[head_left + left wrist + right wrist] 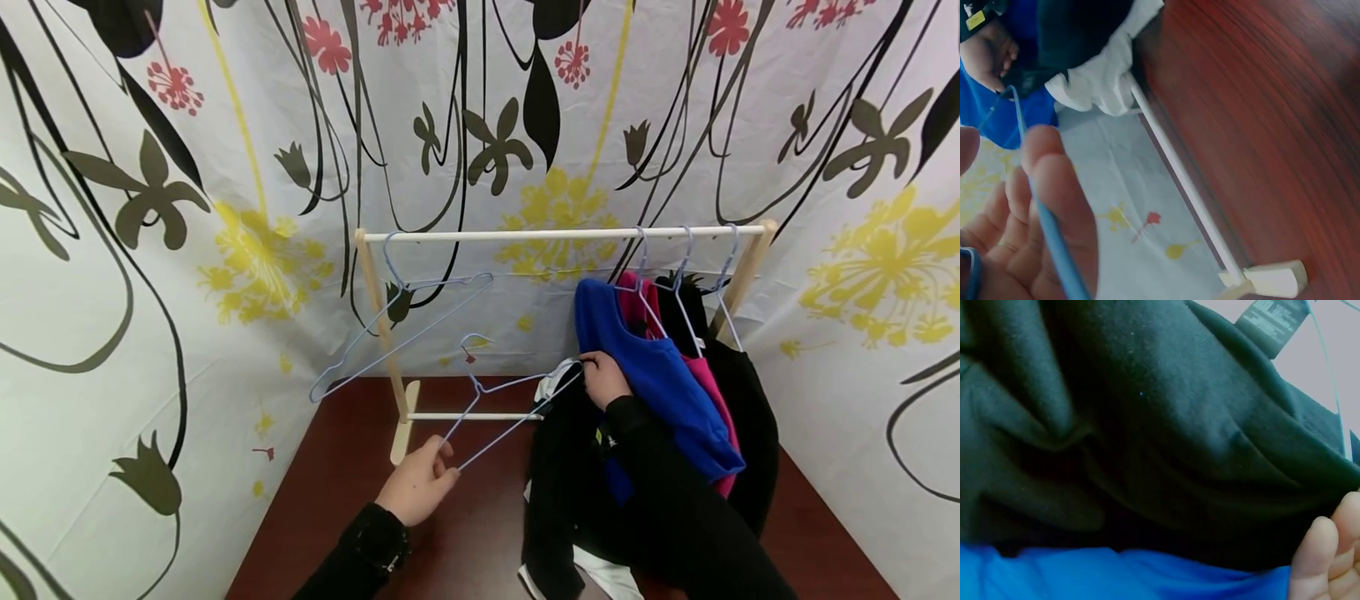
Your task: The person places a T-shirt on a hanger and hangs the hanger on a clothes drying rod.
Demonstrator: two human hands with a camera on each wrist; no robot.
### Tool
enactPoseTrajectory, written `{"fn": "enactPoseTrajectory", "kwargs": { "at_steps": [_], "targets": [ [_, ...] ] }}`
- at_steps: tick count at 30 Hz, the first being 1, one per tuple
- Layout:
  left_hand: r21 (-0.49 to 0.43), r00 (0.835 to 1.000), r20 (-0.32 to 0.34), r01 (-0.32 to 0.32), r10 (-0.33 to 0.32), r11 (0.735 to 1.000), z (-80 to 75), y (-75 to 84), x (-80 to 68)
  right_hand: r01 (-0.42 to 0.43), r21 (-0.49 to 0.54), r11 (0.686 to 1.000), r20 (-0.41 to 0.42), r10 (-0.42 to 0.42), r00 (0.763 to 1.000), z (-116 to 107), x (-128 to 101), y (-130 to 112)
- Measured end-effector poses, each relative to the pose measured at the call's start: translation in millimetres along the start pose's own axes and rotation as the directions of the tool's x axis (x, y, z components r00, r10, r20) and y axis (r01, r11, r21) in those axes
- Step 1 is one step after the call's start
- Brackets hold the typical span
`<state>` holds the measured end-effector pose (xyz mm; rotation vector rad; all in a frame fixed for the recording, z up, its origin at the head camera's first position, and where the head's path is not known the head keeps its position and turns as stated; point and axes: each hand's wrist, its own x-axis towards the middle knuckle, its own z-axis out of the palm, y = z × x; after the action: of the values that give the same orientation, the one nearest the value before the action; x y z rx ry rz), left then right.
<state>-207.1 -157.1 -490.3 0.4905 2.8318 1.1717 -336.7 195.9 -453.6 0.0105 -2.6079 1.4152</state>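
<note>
My left hand (442, 465) pinches the lower corner of a light-blue wire hanger (491, 408), and its wire (1054, 240) crosses my fingers (1060, 187) in the left wrist view. My right hand (600, 377) grips the hanger's other end together with the collar of a black garment (558, 475), which hangs down to the table and shows a white part (1104, 78). The right wrist view is filled by black fabric (1147, 444) with its label (1271, 319), blue fabric (1116, 575) below, and my fingertips (1329, 556) at the lower right.
A small wooden rack (562, 235) stands on a dark red-brown table (480, 533). An empty blue hanger (405, 321) hangs at its left end. Blue (660, 383), pink and black clothes hang at the right. Floral curtains close in all around.
</note>
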Motion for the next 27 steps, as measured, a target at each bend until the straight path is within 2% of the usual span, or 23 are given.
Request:
{"fn": "enactPoseTrajectory", "kwargs": {
  "at_steps": [6,9,12,14,16,19,21,23,27],
  "targets": [
    [0.013,1.0,0.009,0.016,-0.017,1.0,12.9,19.5,3.0,0.033,-0.113,0.993,0.094,-0.022,0.995,2.0,-3.7,-16.2],
    [-0.01,1.0,0.0,0.024,-0.024,1.0,18.5,24.5,5.0,0.054,-0.151,0.987,0.151,-0.031,0.988,4.4,-5.4,-24.2],
    [-0.047,1.0,0.003,0.028,-0.027,0.999,21.0,27.0,6.0,0.098,-0.176,0.98,0.212,-0.059,0.975,2.4,-6.2,-24.4],
    [-0.075,1.0,0.009,0.028,-0.028,0.997,21.6,26.5,6.0,0.16,-0.216,0.963,0.234,-0.109,0.966,0.5,-5.8,-22.0],
    [-0.11,1.0,0.019,0.025,-0.023,0.994,21.8,25.3,5.5,0.24,-0.284,0.928,0.22,-0.181,0.959,-1.1,-5.2,-17.7],
    [-0.18,0.999,0.04,0.021,-0.014,0.984,21.6,22.7,4.5,0.345,-0.388,0.855,0.175,-0.299,0.938,-2.9,-4.1,-10.8],
    [-0.224,0.998,0.054,0.03,-0.018,0.974,20.9,21.1,3.5,0.406,-0.421,0.811,0.154,-0.377,0.913,-3.2,-3.2,-7.3],
    [-0.253,0.998,0.063,0.04,-0.025,0.967,19.7,20.3,3.1,0.455,-0.427,0.782,0.146,-0.436,0.888,-3.9,-3.1,-5.2],
    [-0.266,0.997,0.068,0.044,-0.026,0.963,16.5,20.1,2.9,0.552,-0.442,0.707,0.139,-0.553,0.821,-3.6,-3.5,-6.9]
  ]
}}
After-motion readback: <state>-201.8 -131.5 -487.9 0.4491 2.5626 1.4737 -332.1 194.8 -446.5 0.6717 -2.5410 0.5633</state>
